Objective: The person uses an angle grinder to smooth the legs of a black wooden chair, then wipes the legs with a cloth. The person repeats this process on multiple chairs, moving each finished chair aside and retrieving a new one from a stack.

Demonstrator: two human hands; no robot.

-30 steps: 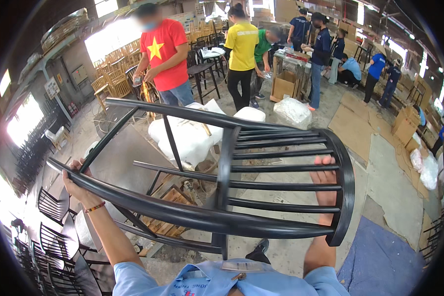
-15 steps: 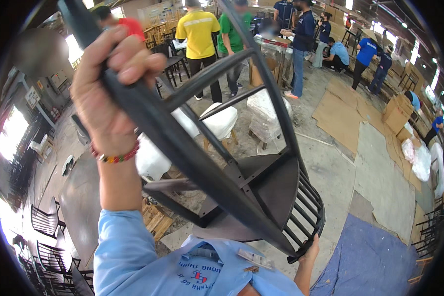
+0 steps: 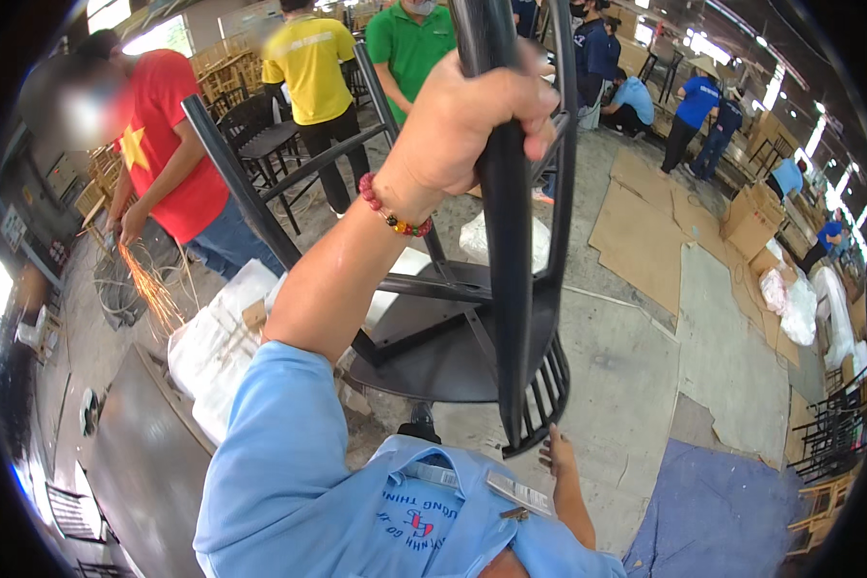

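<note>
A black wooden chair [image 3: 508,260] with a spindle back hangs upside down in front of me, its legs and rungs pointing up. My left hand [image 3: 482,125] is wrapped round one leg near its end. The underside of the seat [image 3: 429,371] shows crossed braces. Below it, the spindle backrest [image 3: 541,390] points down toward my body. Beside the lower end of the backrest is my right hand [image 3: 558,453], its fingers stretched out and seemingly apart from the rail.
At left a person in red [image 3: 169,144] makes sparks [image 3: 149,284] fly beside white wrapped bundles [image 3: 222,328]. People in yellow [image 3: 308,67] and green [image 3: 409,53] stand beyond the chair. Cardboard sheets [image 3: 641,226] and a blue tarp [image 3: 713,511] cover floor at right.
My left hand and the chair leg have swung right, making the chair more upright in view. My right hand has come off the back rail. The person in red now shows fully.
</note>
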